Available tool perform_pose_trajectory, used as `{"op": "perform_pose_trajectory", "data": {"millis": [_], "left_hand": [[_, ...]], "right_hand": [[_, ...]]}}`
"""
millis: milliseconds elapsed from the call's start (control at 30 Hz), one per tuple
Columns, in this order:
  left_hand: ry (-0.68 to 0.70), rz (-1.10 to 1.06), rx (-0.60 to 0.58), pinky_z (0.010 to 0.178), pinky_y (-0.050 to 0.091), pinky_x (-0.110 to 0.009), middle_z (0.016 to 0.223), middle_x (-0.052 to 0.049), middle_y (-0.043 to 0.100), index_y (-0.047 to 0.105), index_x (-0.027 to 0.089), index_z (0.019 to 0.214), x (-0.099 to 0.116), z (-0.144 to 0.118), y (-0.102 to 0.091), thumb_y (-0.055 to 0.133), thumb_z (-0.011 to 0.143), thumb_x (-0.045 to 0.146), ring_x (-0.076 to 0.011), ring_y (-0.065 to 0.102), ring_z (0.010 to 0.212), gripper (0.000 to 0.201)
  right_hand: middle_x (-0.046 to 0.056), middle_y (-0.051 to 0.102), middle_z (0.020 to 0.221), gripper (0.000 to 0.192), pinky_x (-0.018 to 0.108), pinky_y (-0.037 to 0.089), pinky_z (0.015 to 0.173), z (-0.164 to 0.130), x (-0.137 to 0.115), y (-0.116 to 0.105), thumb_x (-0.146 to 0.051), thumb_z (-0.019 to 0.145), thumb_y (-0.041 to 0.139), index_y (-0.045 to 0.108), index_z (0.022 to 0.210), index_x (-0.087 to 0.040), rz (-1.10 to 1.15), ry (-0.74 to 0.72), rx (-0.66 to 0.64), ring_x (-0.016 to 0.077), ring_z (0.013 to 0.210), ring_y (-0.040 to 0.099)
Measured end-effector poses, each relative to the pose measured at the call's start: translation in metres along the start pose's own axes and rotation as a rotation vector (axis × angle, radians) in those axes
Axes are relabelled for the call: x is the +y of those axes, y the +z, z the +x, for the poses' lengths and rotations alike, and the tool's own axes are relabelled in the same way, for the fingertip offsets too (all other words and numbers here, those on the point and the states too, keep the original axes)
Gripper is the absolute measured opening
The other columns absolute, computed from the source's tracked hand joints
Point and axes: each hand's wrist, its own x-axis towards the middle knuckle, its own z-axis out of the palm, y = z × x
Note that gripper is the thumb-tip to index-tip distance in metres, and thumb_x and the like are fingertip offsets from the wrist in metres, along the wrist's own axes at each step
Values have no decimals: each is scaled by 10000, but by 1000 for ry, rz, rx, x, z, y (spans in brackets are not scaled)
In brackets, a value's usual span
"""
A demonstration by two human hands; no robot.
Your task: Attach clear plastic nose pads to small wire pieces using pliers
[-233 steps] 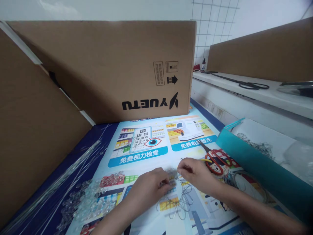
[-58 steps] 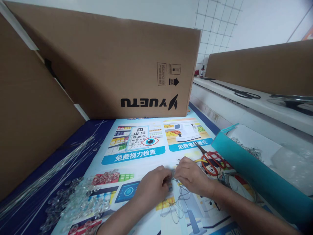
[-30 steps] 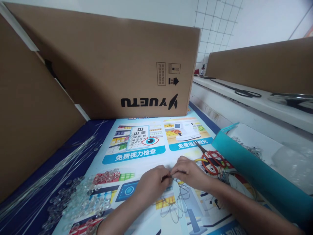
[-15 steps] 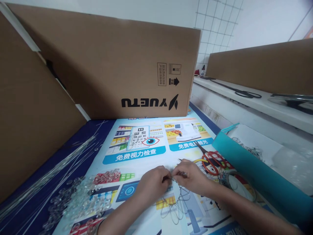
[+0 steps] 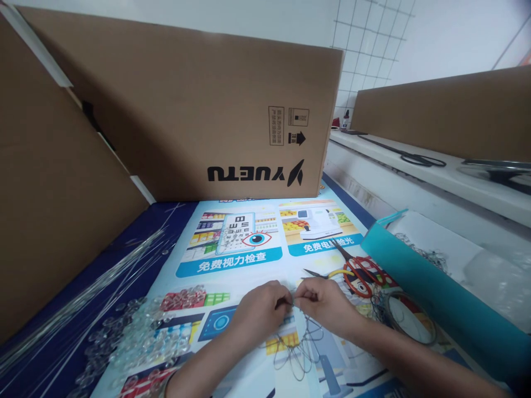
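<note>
Pinching one wire piece (image 5: 299,345), two hands (image 5: 290,307), one scissors (image 5: 357,271)

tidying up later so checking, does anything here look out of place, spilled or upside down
Two things. The cardboard box stands upside down: its YUETU lettering is inverted. Clear beads lie scattered loose over the poster mat at the left. Both hands pinch the wire piece.

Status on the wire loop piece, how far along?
Done: several wire loops already fan out on the poster. In hand: left hand and right hand pinch the wire where the loops meet. Left: a heap of clear beads and the long wires lie unused.
</note>
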Motion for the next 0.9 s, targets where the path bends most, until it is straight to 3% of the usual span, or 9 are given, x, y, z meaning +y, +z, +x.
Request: {"op": "perform_pose_trajectory", "data": {"millis": [467, 900], "left_hand": [[22, -38, 0, 637, 373, -227, 824, 5, 612, 624, 242, 814, -4, -1, 0, 464, 710, 126, -161, 546, 752, 224], [93, -38, -17, 627, 362, -210, 752, 15, 580, 621, 244, 766, -1, -2, -5, 446, 803, 215, -142, 530, 723, 181]], "right_hand": [[-53, 510, 542, 82, 177, 287, 433, -1, -2, 0, -169, 707, 513, 583, 673, -193, 34, 27, 35, 82, 491, 426], [-50, 528, 562, 85, 172, 301, 438, 0, 3, 1, -170, 716, 511, 591, 705, -194, 62, 18, -4, 83, 501, 449]]}}
